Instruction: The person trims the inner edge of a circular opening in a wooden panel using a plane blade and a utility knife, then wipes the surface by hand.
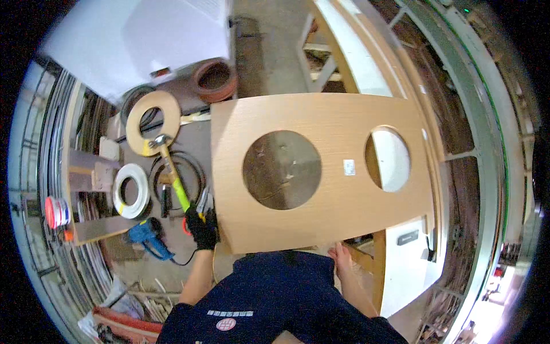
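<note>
My left hand [201, 228], in a black glove, is closed around the yellow-green handle of a hammer [179, 189]. The metal hammer head points away from me, over the edge of a tan roll of edge banding [136, 123]. In front of my body lies a wood-grain panel [338, 221] with two round cut-outs and a small white label [349, 167]. My bare right hand [342, 259] grips the panel's near edge, its fingers partly hidden. Pliers [204, 202] lie just beyond the gloved hand.
On the left surface are a white roll [117, 192], a blue heat gun [150, 238], black coils [195, 166] and a reddish-brown roll [215, 83]. A red-and-white tub [57, 212] stands farther left. White-faced panels [401, 275] with wooden framing stand at right.
</note>
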`<state>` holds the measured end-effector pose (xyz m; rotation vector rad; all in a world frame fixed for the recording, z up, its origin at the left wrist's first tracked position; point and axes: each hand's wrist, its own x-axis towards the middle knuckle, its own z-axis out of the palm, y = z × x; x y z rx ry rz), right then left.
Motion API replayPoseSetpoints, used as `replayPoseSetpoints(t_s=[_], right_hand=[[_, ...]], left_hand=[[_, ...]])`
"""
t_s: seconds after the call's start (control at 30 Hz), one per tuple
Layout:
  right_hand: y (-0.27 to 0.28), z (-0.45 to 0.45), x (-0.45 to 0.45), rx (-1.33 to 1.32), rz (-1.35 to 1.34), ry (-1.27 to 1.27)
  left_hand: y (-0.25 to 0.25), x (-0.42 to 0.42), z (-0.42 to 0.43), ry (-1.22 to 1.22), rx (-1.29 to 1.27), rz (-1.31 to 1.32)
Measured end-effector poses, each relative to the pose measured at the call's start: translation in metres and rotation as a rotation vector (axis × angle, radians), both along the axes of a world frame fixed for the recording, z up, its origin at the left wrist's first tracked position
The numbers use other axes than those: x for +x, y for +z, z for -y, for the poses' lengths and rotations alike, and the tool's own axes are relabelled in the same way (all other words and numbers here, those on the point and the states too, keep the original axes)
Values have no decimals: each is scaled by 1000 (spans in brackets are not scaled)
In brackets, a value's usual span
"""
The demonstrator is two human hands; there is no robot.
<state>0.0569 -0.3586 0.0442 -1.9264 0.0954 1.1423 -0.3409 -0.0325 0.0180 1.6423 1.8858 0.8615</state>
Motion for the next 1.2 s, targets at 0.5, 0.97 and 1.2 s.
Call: replayPoseSetpoints(t_s=[0.5,0.97,1.2], right_hand=[[-2,-38,23,533,-491,-400],[252,-69,75,942,408,304],[210,-191,169,825,846,176]], left_hand=[[51,-48,116,-672,72,-429],[274,-36,90,-607,460,-415],[300,-39,6,-339,436,248]])
